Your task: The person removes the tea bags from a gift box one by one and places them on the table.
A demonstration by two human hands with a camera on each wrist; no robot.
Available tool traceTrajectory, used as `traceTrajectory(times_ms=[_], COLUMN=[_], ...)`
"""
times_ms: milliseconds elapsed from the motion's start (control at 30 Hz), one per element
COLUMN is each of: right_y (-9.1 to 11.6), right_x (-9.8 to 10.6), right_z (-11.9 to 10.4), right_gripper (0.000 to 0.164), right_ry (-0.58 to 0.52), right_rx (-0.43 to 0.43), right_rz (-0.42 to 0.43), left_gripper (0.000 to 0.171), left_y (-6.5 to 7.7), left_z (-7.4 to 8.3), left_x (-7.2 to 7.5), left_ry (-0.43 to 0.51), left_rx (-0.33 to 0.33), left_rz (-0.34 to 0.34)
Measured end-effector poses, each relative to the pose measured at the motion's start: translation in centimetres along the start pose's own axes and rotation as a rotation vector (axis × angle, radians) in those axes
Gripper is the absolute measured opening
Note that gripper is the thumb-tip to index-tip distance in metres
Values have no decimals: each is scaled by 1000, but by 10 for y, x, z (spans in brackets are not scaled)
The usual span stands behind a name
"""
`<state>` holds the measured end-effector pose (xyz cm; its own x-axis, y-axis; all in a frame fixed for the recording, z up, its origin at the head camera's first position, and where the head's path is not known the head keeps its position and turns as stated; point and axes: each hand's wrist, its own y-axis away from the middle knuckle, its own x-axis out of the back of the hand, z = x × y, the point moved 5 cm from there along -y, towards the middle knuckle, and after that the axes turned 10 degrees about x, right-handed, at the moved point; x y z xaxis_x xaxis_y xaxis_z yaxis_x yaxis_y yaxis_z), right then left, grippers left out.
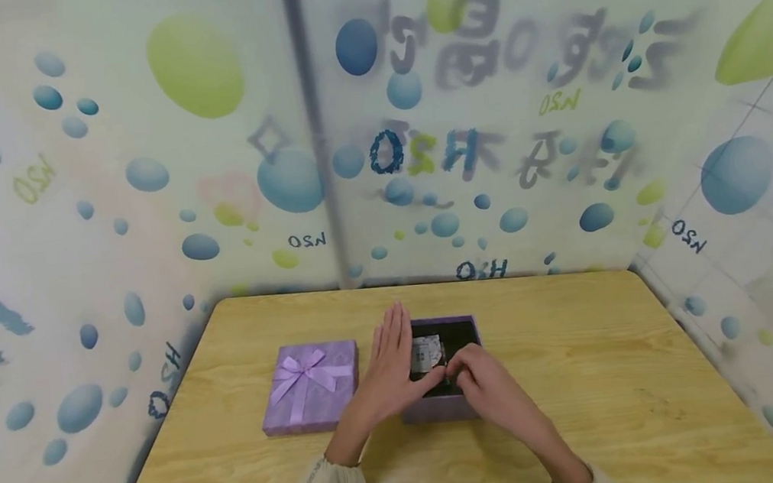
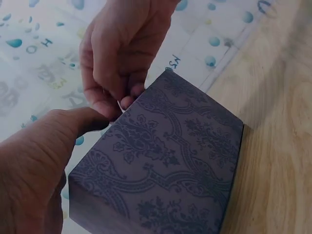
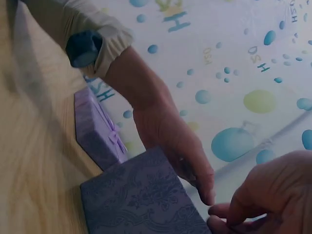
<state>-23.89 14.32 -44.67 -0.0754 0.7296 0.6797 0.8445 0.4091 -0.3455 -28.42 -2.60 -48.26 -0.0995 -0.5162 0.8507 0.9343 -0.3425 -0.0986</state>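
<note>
On the table sits an open purple patterned box (image 1: 439,409) with a dark inside. In it is a small silvery-grey square packet (image 1: 426,351) with printing; its exact kind cannot be told. My left hand (image 1: 389,368) lies over the box's left side, fingers straight and together, thumb reaching across to the packet's near edge. Curled over the right part of the box, my right hand (image 1: 494,389) has its fingertips at the packet's right edge. A thin pale sliver shows at the pinching right fingers (image 2: 109,87) in the left wrist view; the box wall hides the rest.
Left of the box lies its purple lid (image 1: 311,401) with a lilac ribbon bow. Both stand on a wooden table (image 1: 574,332). Behind and beside it hangs a curtain (image 1: 523,145) printed with blue and green drops. A dark watch (image 3: 84,48) is on the left wrist.
</note>
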Motion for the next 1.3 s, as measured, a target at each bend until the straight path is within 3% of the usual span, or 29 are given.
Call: traceTrajectory(times_ms=[133, 333, 600, 867, 1067, 1300], right_y=[-15, -30, -31, -36, -40, -50], right_x=[-6, -21, -39, -46, -48, -46], right_z=[9, 28, 55, 55, 52, 52], right_gripper=[20, 42, 17, 25, 22, 19], right_ry=[116, 171, 196, 286, 371, 297], right_rx=[-85, -196, -277, -217, -222, -187], right_rz=[24, -112, -228, -140, -89, -37], left_gripper=[128, 140, 150, 150, 150, 151], left_y=[0, -3, 1, 0, -2, -7], left_z=[-1, 2, 10, 8, 4, -1], left_x=[-3, -11, -23, -20, -17, -14], left_ry=[-19, -99, -142, -178, -185, -186], left_rx=[12, -15, -33, -14, -26, -18], left_rz=[-34, -42, -59, -42, -36, -32])
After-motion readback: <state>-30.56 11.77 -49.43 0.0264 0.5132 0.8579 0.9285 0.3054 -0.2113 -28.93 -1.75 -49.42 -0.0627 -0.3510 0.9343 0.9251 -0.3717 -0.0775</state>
